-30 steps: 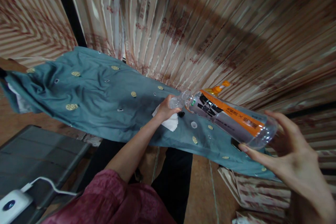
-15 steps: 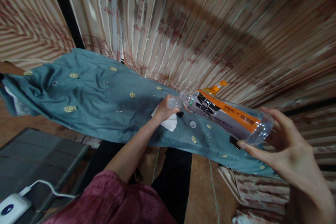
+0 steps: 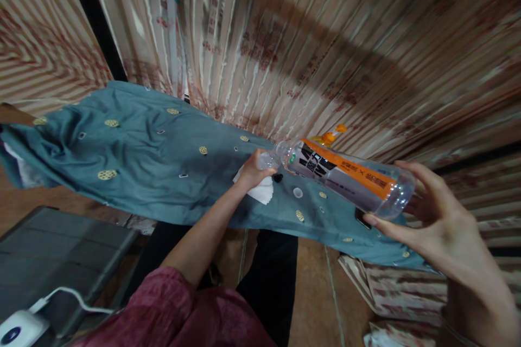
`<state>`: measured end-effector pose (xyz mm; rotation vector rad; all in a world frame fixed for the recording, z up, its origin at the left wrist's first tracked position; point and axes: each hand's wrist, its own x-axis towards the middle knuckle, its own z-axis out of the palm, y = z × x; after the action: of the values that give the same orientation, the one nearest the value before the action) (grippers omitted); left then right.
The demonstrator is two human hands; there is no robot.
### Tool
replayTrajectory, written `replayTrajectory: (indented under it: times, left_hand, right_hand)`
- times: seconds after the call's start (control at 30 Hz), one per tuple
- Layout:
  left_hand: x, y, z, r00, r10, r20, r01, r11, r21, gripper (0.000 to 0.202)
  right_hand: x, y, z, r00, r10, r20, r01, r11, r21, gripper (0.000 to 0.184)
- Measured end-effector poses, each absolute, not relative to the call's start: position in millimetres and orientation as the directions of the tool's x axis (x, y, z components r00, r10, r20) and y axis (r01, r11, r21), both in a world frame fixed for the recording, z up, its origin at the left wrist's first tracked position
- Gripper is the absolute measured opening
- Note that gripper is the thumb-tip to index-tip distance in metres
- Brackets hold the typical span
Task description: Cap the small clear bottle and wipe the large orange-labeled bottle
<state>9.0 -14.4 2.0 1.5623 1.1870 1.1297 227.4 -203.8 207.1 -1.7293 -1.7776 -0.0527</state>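
Note:
My right hand (image 3: 427,217) grips the base of a clear plastic bottle (image 3: 345,176) with an orange and black label, tipped on its side with its open neck pointing left. My left hand (image 3: 254,169) is closed on a white tissue (image 3: 262,191), pressing it onto a teal garment (image 3: 154,162) with yellow dots, right under the bottle's mouth. A small black spot (image 3: 278,177) and a white bottle cap (image 3: 298,192) lie on the cloth beside the tissue.
The garment is spread over a board in front of a striped curtain (image 3: 325,38). An orange spray nozzle (image 3: 331,134) shows behind the bottle. A dark case (image 3: 61,249) with a white charger (image 3: 16,328) lies lower left. Folded striped cloth (image 3: 391,293) lies lower right.
The bottle and my right hand have shifted slightly left and up. My left hand stays on the tissue.

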Motion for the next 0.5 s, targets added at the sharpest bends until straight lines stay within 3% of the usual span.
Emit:
replayTrajectory:
  times: [0.27, 0.5]
  left_hand:
    - [9, -15, 3, 0.144, 0.975, 0.168, 0.207, -0.195, 0.959, 0.051]
    - [8, -14, 2, 0.145, 0.972, 0.184, 0.225, -0.214, 0.951, 0.050]
  right_hand:
    - [228, -205, 207, 0.041, 0.898, 0.438, 0.902, 0.156, -0.403, 0.093]
    - [229, -215, 172, 0.187, 0.895, 0.406, 0.771, 0.122, -0.625, 0.090]
